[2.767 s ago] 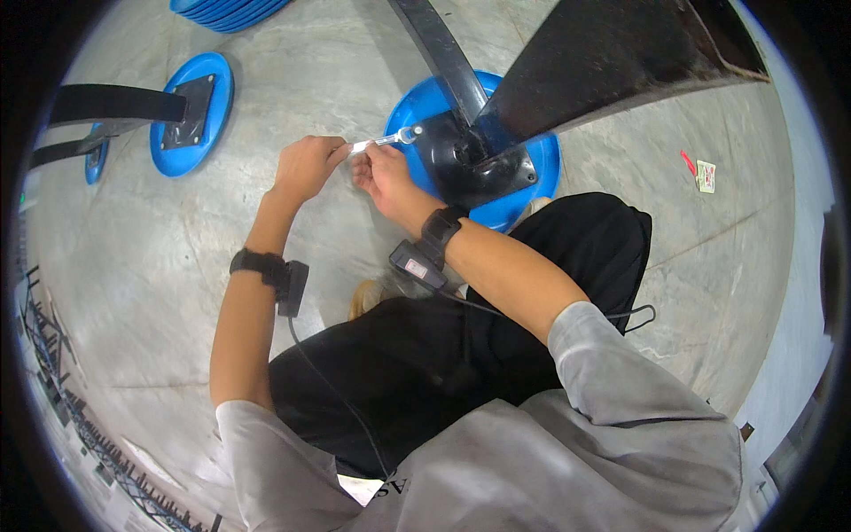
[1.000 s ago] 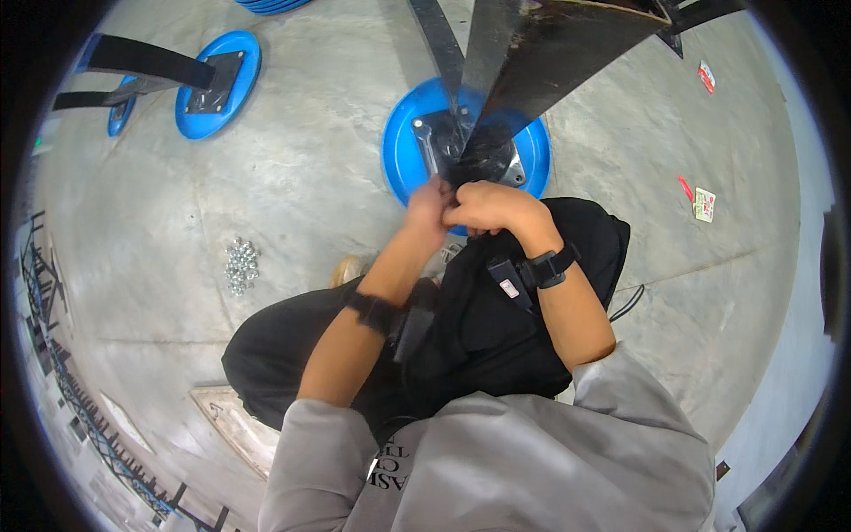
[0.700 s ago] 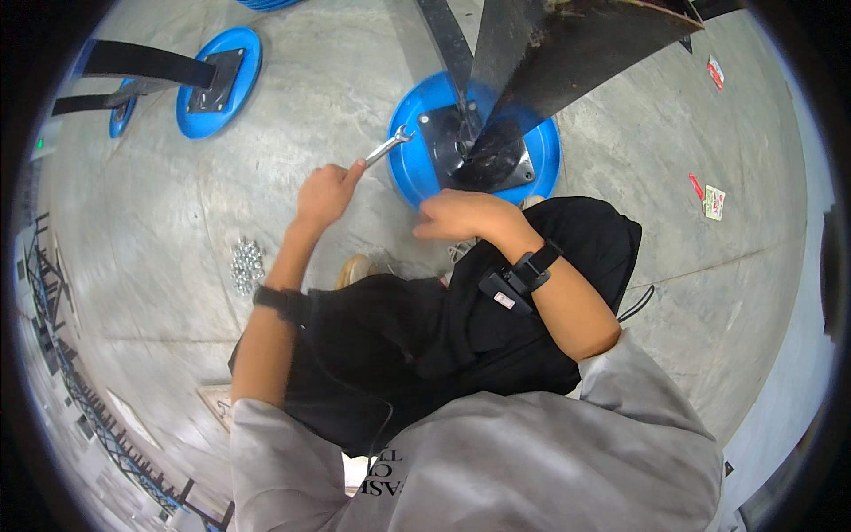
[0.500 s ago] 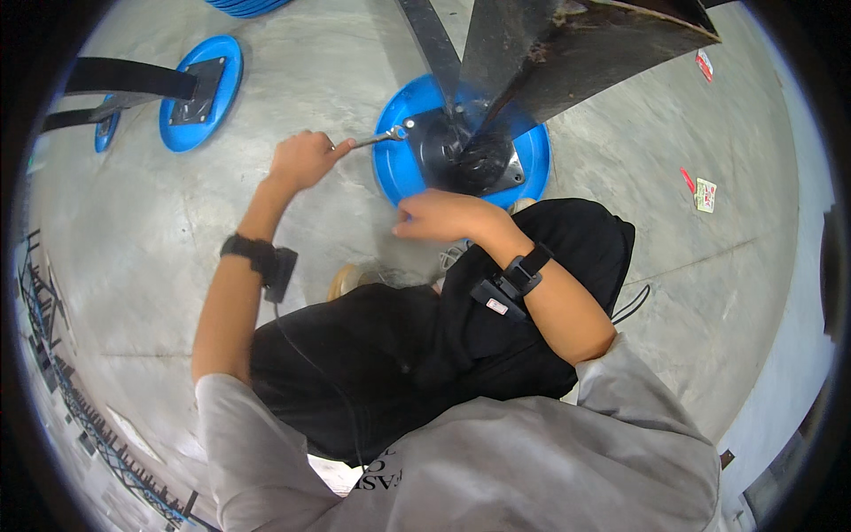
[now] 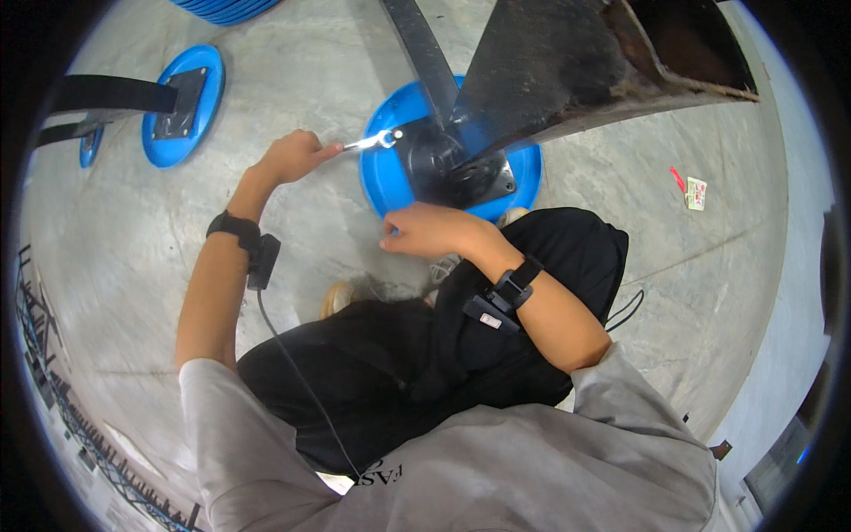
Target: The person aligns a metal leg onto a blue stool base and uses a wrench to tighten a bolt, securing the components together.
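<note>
My left hand [image 5: 298, 156] is closed round a silver wrench [image 5: 362, 144]. Its jaw end is at a bolt head [image 5: 398, 135] on the corner of a black metal plate [image 5: 448, 168]; whether it grips the bolt I cannot tell. The plate lies on a round blue disc [image 5: 379, 182], and a black metal post [image 5: 541, 80] slants up from it to the right. Another bolt [image 5: 509, 186] shows at the plate's right corner. My right hand [image 5: 434, 230] is curled closed beside the disc's near edge, and anything inside its fingers is hidden.
Two more blue discs, one large [image 5: 213, 97] and one partly hidden [image 5: 87, 151], carry black legs at the left. Stacked blue discs [image 5: 226, 9] are at the far edge. A small printed card [image 5: 696, 193] and a red strip [image 5: 677, 178] lie on the grey floor.
The view has shifted slightly, so the discs sit a little differently in it. The wrench's jaw end has come nearer the bolt head. My right hand stays closed near the disc.
</note>
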`<action>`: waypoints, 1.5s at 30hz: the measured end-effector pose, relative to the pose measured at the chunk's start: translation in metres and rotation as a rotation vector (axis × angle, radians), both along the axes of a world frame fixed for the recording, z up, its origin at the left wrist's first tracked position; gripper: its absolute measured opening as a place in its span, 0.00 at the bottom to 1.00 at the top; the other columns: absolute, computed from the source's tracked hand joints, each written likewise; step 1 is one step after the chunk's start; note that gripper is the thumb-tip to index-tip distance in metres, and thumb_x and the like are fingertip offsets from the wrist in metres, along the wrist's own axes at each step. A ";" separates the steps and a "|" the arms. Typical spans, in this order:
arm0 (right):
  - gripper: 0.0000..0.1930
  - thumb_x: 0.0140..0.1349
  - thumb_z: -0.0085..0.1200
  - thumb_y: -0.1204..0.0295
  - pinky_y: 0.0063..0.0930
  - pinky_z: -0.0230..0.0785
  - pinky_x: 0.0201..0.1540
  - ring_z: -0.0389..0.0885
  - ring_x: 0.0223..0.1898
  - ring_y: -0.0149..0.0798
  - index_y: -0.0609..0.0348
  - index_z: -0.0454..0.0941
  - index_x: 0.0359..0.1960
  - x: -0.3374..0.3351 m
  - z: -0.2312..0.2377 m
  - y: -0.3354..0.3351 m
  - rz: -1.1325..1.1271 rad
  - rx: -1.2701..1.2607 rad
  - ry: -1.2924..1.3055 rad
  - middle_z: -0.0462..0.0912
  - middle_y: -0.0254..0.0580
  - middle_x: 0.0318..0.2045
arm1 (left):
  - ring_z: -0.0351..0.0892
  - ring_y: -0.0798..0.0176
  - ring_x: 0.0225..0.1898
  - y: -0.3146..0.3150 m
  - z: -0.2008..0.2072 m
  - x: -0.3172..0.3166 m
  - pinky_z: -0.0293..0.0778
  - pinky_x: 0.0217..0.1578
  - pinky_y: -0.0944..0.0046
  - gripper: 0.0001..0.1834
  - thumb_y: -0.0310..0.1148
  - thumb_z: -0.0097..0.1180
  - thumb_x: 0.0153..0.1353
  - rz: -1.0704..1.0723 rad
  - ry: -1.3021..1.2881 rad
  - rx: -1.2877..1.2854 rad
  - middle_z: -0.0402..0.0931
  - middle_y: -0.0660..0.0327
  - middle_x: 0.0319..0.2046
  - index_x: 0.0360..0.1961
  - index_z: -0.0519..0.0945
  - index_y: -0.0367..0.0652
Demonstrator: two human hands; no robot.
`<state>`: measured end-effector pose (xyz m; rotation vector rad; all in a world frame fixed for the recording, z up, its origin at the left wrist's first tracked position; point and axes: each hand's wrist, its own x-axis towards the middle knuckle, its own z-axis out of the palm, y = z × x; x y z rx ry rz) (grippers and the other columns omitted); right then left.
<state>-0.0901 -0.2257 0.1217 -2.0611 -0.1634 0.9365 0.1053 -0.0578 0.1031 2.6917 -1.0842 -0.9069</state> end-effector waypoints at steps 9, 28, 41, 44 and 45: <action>0.23 0.57 0.45 0.55 0.41 0.66 0.42 0.77 0.39 0.53 0.65 0.75 0.39 -0.002 -0.004 0.001 -0.034 0.032 -0.021 0.78 0.57 0.35 | 0.71 0.50 0.18 -0.002 -0.007 -0.009 0.66 0.23 0.54 0.37 0.62 0.45 0.56 0.070 0.005 -0.011 0.70 0.46 0.13 0.13 0.75 0.33; 0.22 0.57 0.46 0.54 0.41 0.67 0.40 0.78 0.36 0.53 0.65 0.76 0.37 -0.002 -0.002 0.003 -0.054 0.050 -0.072 0.79 0.56 0.32 | 0.75 0.49 0.21 -0.001 -0.023 -0.023 0.68 0.25 0.53 0.38 0.63 0.41 0.56 0.139 -0.108 0.018 0.72 0.48 0.14 0.13 0.75 0.35; 0.23 0.55 0.48 0.50 0.31 0.68 0.37 0.79 0.34 0.40 0.61 0.80 0.29 -0.035 0.034 0.043 0.761 0.286 0.425 0.81 0.43 0.28 | 0.70 0.63 0.27 -0.099 -0.002 -0.189 0.67 0.28 0.65 0.09 0.38 0.36 0.66 1.186 1.350 -0.585 0.68 0.62 0.25 0.34 0.65 0.47; 0.21 0.51 0.53 0.51 0.30 0.68 0.38 0.79 0.34 0.40 0.60 0.80 0.30 -0.035 0.020 0.040 0.810 0.022 0.293 0.81 0.41 0.28 | 0.67 0.64 0.24 -0.105 -0.007 -0.186 0.65 0.26 0.66 0.08 0.37 0.36 0.66 1.280 1.451 -0.739 0.65 0.64 0.22 0.33 0.64 0.48; 0.21 0.49 0.54 0.52 0.30 0.68 0.38 0.79 0.34 0.40 0.60 0.80 0.29 -0.031 0.030 0.040 0.820 0.057 0.321 0.82 0.41 0.28 | 0.64 0.66 0.22 -0.098 -0.003 -0.186 0.62 0.25 0.67 0.08 0.38 0.36 0.66 1.309 1.442 -0.797 0.62 0.66 0.20 0.31 0.63 0.48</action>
